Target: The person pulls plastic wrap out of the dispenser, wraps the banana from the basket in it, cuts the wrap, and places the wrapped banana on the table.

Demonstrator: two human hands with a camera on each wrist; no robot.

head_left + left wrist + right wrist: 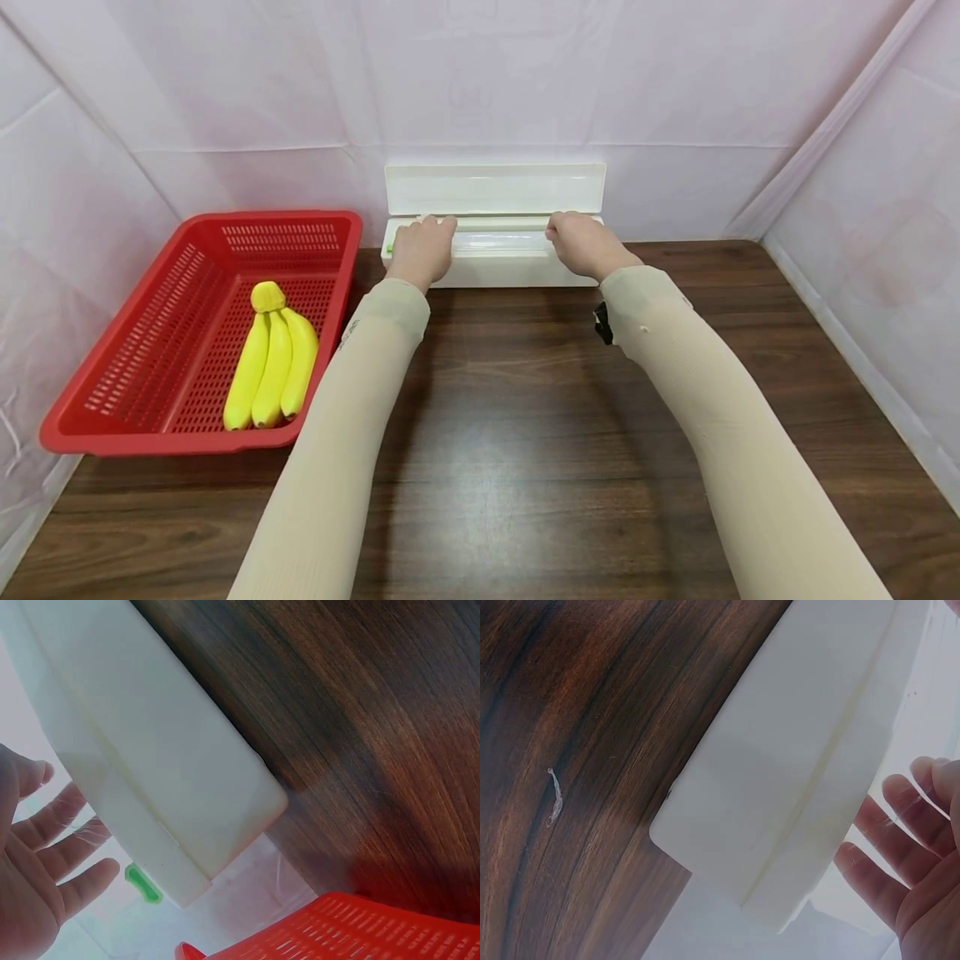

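Note:
A long white cling film dispenser (pixel 513 273) stands against the back wall, its lid (pixel 495 190) raised. Clear cling film (pixel 498 242) shows in its opening between the two hands. At the dispenser's left end, the left hand (pixel 423 250) pinches the film; wrinkled film shows at its fingers (pixel 64 814) in the left wrist view. The right hand (pixel 588 242) pinches film near the other end, thumb close to the fingertips in the right wrist view. A green cutter slider (pixel 142 883) sticks out beside the left little finger.
To the left, a red plastic basket (pixel 191 333) holds a bunch of yellow bananas (pixel 277 358). The dark wood table (pixel 517 433) extends in front of the dispenser. A small clear scrap (pixel 556 799) lies on it. White sheeting (pixel 480 83) hangs behind and at both sides.

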